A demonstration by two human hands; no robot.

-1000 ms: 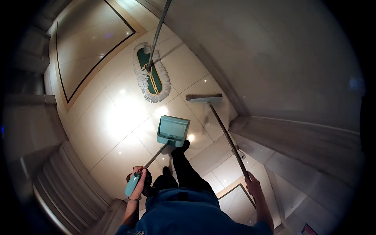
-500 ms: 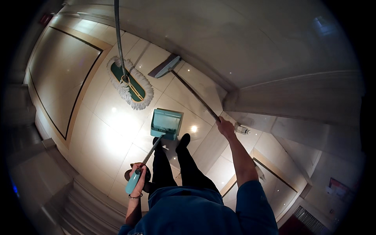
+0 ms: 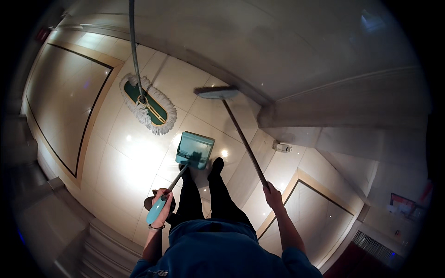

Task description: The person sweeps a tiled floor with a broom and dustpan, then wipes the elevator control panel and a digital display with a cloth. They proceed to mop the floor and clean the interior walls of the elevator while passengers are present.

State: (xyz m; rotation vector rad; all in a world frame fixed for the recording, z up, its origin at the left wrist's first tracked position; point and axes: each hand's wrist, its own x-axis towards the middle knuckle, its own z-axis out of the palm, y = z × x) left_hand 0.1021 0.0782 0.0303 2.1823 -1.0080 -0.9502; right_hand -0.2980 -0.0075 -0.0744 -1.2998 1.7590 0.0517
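My left hand (image 3: 162, 204) is wrapped round the turquoise grip of a long-handled dustpan (image 3: 195, 142). The turquoise pan rests on the tiles just ahead of my shoes. Out to the right, my right hand (image 3: 273, 197) is closed on the dark pole of a broom (image 3: 218, 93). The broom's light grey head with dark bristles is at the far side, near the foot of the wall; whether it touches the floor I cannot tell.
A dust mop (image 3: 147, 105) with a green plate and white fringe stands on the floor ahead left, its pole rising past the top edge. A small clear bottle-like thing (image 3: 282, 147) is by the wall corner at right. Steps (image 3: 104, 243) run along the lower left.
The broom head has swung right along the wall and turned. My right hand has drawn back toward my body. The dustpan stays in place on the floor.
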